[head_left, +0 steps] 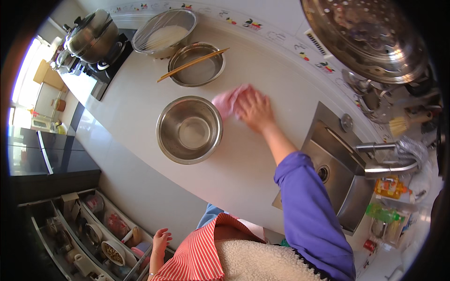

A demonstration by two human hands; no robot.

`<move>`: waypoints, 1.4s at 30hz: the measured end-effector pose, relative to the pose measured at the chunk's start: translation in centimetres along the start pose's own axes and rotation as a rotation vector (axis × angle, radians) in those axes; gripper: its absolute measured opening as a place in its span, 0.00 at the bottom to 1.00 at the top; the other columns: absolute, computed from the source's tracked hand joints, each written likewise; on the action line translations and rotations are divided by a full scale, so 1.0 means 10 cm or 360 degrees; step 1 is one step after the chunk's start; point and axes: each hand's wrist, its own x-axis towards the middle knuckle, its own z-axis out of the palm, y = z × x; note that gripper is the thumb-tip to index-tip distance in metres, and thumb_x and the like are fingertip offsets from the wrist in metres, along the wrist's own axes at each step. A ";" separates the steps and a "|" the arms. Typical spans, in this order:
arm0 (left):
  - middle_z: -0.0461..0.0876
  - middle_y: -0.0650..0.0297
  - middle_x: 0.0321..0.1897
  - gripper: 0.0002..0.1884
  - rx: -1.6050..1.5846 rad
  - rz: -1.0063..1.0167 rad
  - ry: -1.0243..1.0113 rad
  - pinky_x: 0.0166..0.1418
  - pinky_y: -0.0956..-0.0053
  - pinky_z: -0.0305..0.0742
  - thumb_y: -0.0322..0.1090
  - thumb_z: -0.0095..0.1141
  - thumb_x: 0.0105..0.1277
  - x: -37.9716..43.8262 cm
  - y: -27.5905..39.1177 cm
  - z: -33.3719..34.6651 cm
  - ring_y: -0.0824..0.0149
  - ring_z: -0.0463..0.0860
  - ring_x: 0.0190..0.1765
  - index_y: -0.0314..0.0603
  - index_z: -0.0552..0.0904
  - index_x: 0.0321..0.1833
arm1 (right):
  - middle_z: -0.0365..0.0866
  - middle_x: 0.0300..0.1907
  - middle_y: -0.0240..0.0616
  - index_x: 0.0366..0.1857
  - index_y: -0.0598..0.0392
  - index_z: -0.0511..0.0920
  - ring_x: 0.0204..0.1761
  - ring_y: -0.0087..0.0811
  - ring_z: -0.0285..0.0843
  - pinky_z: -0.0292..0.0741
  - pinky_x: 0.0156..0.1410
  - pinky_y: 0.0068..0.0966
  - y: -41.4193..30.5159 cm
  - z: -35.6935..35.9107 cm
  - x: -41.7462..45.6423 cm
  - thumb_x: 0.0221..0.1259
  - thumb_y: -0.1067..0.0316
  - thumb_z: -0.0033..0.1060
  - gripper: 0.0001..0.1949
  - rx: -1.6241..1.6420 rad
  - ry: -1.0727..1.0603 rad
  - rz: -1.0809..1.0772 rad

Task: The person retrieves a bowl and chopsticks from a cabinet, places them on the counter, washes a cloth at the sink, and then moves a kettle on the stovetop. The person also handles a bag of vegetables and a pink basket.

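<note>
My right hand [257, 111] presses a crumpled pink cloth [230, 102] onto the pale countertop [242, 168]. The cloth looks blurred, and part of it is hidden under my palm. Just left of it stands a steel mixing bowl [190, 130], with no food visible inside. Behind that bowl is a smaller steel basin [197, 75], and a pair of wooden chopsticks [193, 65] lies across its rim. My left hand [161, 240] hangs low beside my striped apron [197, 249], its fingers loosely bent and apart, holding nothing.
A film-covered bowl [165, 31] with something white inside stands at the back, near a pot [92, 37] on the stove. To the right are a steel sink [337, 175] and its faucet [390, 170]. Open drawers [81, 214] jut out at lower left. A perforated steel lid or strainer [372, 38] looms upper right.
</note>
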 end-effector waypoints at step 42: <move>0.78 0.63 0.42 0.16 -0.0559 0.0684 -0.1196 0.47 0.68 0.77 0.28 0.49 0.67 -0.71 3.60 3.23 0.61 0.82 0.43 0.49 0.67 0.55 | 0.69 0.64 0.49 0.62 0.58 0.69 0.65 0.47 0.65 0.61 0.70 0.41 0.43 0.34 -6.17 0.71 0.58 0.43 0.21 -0.0021 0.0504 0.2184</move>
